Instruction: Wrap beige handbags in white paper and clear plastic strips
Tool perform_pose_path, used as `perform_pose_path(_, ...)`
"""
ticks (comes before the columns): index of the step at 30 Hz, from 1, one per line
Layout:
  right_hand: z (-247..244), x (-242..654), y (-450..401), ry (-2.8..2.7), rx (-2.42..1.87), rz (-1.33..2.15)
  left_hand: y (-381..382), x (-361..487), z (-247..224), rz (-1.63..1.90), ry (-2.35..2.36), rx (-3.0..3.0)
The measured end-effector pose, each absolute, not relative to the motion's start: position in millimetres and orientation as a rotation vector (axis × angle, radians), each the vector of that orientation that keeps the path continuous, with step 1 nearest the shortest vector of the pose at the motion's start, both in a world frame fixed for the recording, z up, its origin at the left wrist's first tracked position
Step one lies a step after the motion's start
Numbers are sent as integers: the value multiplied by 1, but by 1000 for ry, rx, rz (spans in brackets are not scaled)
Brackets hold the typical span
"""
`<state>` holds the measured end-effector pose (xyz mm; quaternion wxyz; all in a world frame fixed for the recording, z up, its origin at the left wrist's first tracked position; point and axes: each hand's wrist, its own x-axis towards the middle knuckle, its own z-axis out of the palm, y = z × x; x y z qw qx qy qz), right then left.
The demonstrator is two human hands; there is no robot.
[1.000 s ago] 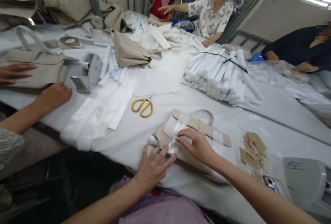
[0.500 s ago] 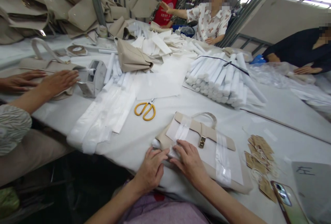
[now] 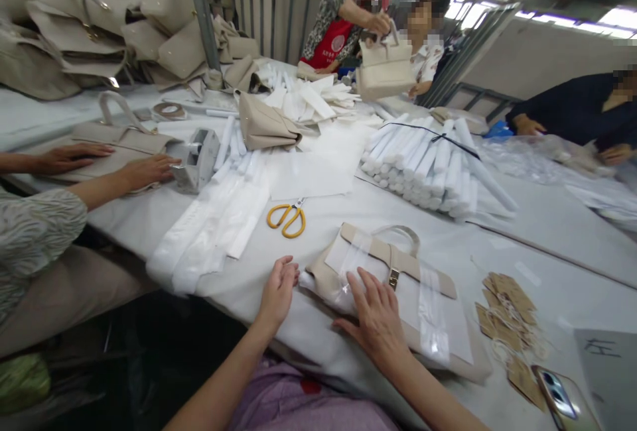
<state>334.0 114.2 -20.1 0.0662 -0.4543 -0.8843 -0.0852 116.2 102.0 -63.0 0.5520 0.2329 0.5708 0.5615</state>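
Observation:
A beige handbag (image 3: 448, 315) lies on the table in front of me, its flap front covered by a white sheet (image 3: 460, 325) held with two clear tape strips. A gold clasp (image 3: 393, 277) and the top handle (image 3: 405, 237) show. My right hand (image 3: 375, 315) rests open on the bag's lower front, fingers spread over the sheet and tape. My left hand (image 3: 279, 292) is at the bag's left end, fingers extended and holding nothing, fingertips beside a white bit (image 3: 307, 280) poking out there. Whether they touch it I cannot tell.
Yellow-handled scissors (image 3: 287, 219) lie beyond the bag. Tied white rolls (image 3: 423, 162), tags (image 3: 507, 311) and a phone (image 3: 562, 394) are around it. At left, a co-worker's hands (image 3: 149, 171) rest by another bag and a tape dispenser (image 3: 196, 160). A person in a red apron lifts a bag (image 3: 385, 69).
My left hand has drawn left, away from my right hand. My right hand has flattened further over the bag's front. Across the table, a bag is now held up farther right.

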Motion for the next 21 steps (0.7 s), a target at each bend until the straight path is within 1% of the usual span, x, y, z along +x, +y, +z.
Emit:
perform_pose_path(3, -25, 354, 111, -2642, -1435, -393, 111, 117, -54, 1190, 1275, 447)
perform_pose_path(7, -25, 383, 113, -2672, -1218, -426, 109, 118, -39, 1144, 1147, 397)
perform_pose_path(11, -13, 406, 112, -2708, -1071, -390, 97, 120, -32, 1113, 1003, 444)
perform_pose_path(17, -11, 420, 105, -2787, -1010, -354, 89, 120, -47, 1071, 941, 696)
perform_pose_path(21, -11, 400, 95, -2739, -1096, -443, 89, 115, -57, 1005, 984, 764)
